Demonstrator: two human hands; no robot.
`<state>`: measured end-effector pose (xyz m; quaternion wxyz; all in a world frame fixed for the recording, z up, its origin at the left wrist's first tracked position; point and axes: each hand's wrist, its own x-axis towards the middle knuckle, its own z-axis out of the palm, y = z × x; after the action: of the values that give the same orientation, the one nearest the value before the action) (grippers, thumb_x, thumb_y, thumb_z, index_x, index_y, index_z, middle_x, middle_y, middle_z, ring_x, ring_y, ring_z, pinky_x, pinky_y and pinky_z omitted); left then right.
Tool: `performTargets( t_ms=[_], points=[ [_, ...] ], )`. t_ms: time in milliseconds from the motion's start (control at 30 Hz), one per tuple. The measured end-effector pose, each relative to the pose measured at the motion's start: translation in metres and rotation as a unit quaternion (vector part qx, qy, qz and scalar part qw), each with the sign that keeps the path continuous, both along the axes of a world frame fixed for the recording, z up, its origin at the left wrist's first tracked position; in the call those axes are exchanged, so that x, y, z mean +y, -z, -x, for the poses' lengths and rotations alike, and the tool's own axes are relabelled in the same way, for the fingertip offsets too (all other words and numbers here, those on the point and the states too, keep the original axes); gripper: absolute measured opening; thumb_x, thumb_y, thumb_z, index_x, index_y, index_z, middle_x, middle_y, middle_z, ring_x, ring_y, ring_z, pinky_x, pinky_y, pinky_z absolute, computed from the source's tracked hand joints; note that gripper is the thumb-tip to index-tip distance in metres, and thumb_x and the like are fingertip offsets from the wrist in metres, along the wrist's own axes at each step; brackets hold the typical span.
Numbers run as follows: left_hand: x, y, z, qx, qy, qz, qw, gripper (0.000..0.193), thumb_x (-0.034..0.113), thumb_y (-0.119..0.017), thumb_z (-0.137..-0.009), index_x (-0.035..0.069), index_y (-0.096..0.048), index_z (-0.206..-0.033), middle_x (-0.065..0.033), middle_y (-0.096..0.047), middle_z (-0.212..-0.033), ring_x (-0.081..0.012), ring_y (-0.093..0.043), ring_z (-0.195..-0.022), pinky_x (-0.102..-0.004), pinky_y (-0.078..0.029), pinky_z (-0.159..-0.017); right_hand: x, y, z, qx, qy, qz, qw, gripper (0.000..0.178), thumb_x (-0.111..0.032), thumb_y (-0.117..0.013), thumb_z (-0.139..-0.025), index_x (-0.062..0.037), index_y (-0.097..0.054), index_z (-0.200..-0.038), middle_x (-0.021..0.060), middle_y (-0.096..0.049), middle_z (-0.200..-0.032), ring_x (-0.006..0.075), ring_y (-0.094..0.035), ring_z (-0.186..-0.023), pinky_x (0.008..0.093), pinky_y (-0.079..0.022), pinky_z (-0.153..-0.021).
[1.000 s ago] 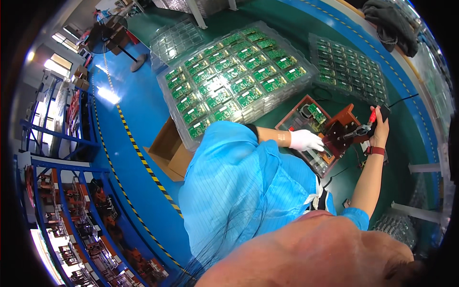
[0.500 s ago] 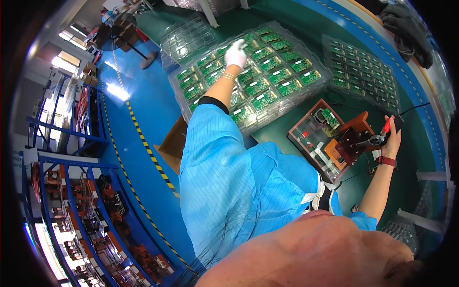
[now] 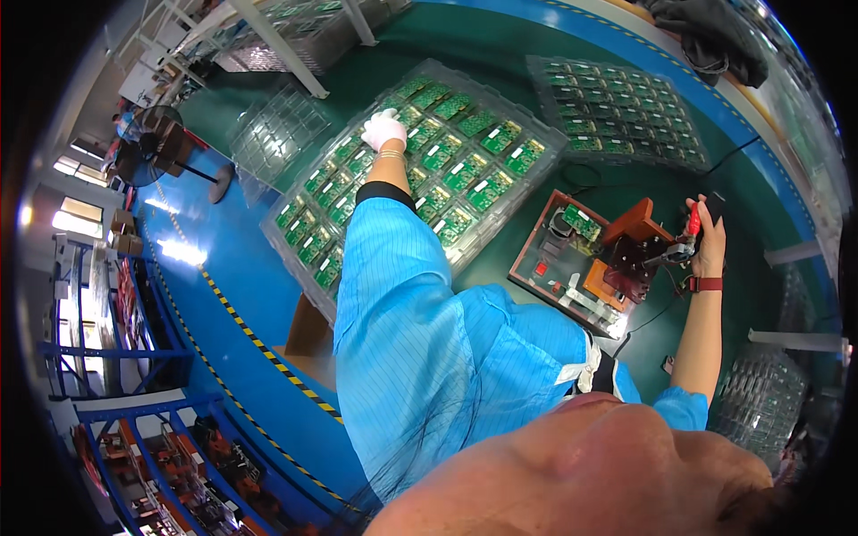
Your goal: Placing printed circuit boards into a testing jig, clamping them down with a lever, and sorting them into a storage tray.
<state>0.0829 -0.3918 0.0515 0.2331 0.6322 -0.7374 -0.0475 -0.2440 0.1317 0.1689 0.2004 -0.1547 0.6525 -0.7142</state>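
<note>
My left hand (image 3: 384, 131), in a white glove, is at the far left part of a clear plastic tray (image 3: 500, 230) of green circuit boards (image 3: 441, 152). Its fingers are curled down among the boards; what they hold, if anything, is hidden. My right hand (image 3: 710, 239), bare, closes round the red handle (image 3: 693, 219) of a toggle clamp (image 3: 670, 254). The clamp is mounted on a brown test fixture (image 3: 636, 223) with a clear-topped base. One green board (image 3: 583, 221) lies on the far part of that base.
Another tray of boards (image 3: 617, 112) lies at the far right. An unfilled clear tray (image 3: 279, 134) is beyond the main stack's left side. A cardboard box (image 3: 313, 339) stands by the near left edge. A floor fan (image 3: 170, 147) and blue shelving (image 3: 134, 406) are farther left.
The view has turned, so trays and fixture appear farther left. My left hand stays over the tray, its fingers now more drawn in. My right hand remains on the red handle.
</note>
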Motion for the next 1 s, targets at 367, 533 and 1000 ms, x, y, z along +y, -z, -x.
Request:
performTargets(
  t_ms=[367, 533, 1000],
  points=[
    [0.066, -0.022, 0.088, -0.081, 0.305, -0.026, 0.948, 0.033, 0.032, -0.053, -0.081, 0.022, -0.068, -0.109, -0.0036, -0.067, -0.110, -0.0305, -0.058, -0.102, -0.0426, -0.042, -0.087, -0.003, -0.003, -0.003, 0.006, 0.006, 0.000, 1.000, 0.042, -0.026, -0.063, -0.088, -0.0021, -0.053, -0.121, 0.0111, -0.066, -0.103, 0.0084, -0.051, -0.060, 0.0193, -0.041, -0.053],
    [0.077, -0.013, 0.120, -0.250, 0.192, -0.030, 0.948, 0.040, 0.034, -0.058, -0.080, 0.023, -0.062, -0.118, -0.0050, -0.064, -0.116, -0.0289, -0.055, -0.108, -0.0450, -0.039, -0.094, 0.000, 0.002, -0.001, 0.021, 0.001, -0.002, 1.000, 0.041, -0.026, -0.063, -0.089, -0.0021, -0.054, -0.121, 0.0108, -0.067, -0.102, 0.0086, -0.053, -0.064, 0.0190, -0.042, -0.057],
    [0.087, -0.022, 0.133, -0.271, 0.186, -0.058, 0.943, 0.030, 0.022, -0.048, -0.088, 0.021, -0.064, -0.113, -0.0106, -0.061, -0.119, -0.0279, -0.052, -0.111, -0.0464, -0.036, -0.092, -0.002, -0.003, -0.004, 0.029, -0.006, 0.005, 1.000, 0.041, -0.029, -0.063, -0.088, -0.0025, -0.056, -0.119, 0.0096, -0.068, -0.102, 0.0081, -0.055, -0.074, 0.0183, -0.042, -0.065]
  ],
)
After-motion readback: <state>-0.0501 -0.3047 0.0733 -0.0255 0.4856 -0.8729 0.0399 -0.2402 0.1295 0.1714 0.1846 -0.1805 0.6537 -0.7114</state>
